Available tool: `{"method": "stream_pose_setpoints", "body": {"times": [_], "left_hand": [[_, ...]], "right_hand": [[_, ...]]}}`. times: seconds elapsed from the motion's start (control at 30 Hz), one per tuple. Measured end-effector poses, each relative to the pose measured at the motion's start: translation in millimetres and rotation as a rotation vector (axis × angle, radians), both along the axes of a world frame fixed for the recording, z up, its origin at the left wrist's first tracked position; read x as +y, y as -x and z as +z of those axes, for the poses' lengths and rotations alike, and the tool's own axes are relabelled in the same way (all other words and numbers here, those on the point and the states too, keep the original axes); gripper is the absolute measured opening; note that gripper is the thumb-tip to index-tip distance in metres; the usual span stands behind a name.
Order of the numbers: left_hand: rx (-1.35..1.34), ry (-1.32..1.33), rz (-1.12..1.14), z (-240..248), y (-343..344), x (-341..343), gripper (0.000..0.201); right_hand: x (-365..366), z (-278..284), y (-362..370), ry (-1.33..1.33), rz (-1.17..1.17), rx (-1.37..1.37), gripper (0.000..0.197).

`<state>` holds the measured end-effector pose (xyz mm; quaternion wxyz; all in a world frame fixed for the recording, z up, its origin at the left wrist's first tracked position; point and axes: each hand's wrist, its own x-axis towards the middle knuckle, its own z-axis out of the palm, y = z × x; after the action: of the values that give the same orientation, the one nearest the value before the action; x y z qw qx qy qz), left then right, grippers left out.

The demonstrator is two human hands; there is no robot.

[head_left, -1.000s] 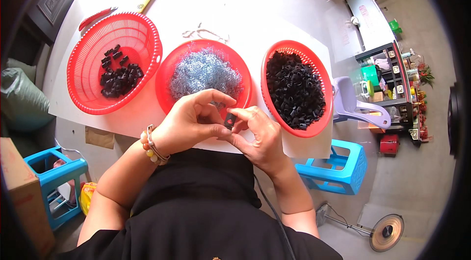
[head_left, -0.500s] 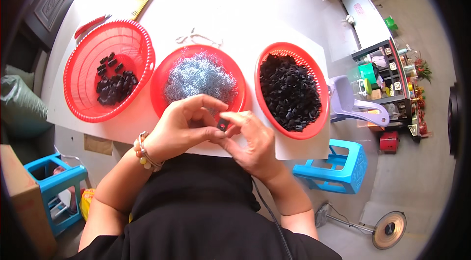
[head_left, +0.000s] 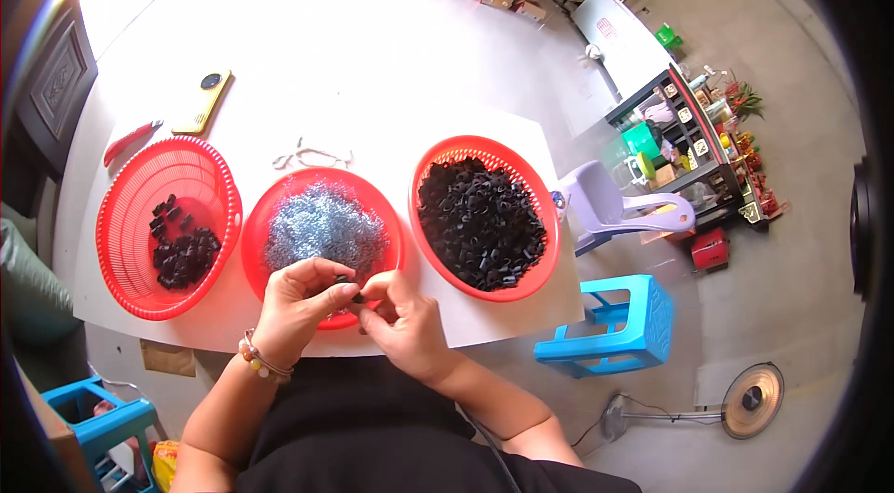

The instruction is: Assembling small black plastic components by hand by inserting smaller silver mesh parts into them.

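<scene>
My left hand (head_left: 296,311), with a beaded bracelet at the wrist, pinches a small black piece (head_left: 356,297) between thumb and fingers. My right hand (head_left: 410,330) pinches at the same piece from the other side, so the fingertips of both hands nearly meet around it. They are over the near rim of a round red dish (head_left: 396,251) heaped with tiny silvery metal parts (head_left: 326,228). To the right stands a red basket (head_left: 549,246) full of small black pieces (head_left: 480,223). A red mesh basket (head_left: 116,232) on the left holds a smaller pile of similar black pieces (head_left: 186,256).
Beyond the baskets, a yellow phone (head_left: 202,104), a red-handled tool (head_left: 132,143) and some white string (head_left: 312,155) lie on the white table (head_left: 372,144). A blue stool (head_left: 615,325), a purple chair (head_left: 605,204) and a round fan-like heater (head_left: 752,400) stand at the right.
The view has tilted up, so the table and baskets appear lower and farther left. Both hands still pinch the small black piece, whose angle between the fingers has changed.
</scene>
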<state>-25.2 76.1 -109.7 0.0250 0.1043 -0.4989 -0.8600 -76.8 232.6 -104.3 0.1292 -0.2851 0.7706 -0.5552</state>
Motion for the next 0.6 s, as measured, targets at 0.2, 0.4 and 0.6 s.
{"method": "stream_pose_setpoints", "body": {"times": [0.2, 0.4, 0.6], "left_hand": [[-0.01, -0.024, 0.065, -8, 2, 0, 0.014], [0.002, 0.028, 0.11, -15, 8, 5, 0.011], [0.01, 0.009, 0.133, -15, 5, 8, 0.014]], "right_hand": [[-6, 6, 5, 0.027, 0.035, -0.087, 0.017], [-4, -6, 10, 0.299, 0.037, -0.398, 0.011], [-3, -7, 13, 0.293, 0.059, -0.408, 0.008]]}}
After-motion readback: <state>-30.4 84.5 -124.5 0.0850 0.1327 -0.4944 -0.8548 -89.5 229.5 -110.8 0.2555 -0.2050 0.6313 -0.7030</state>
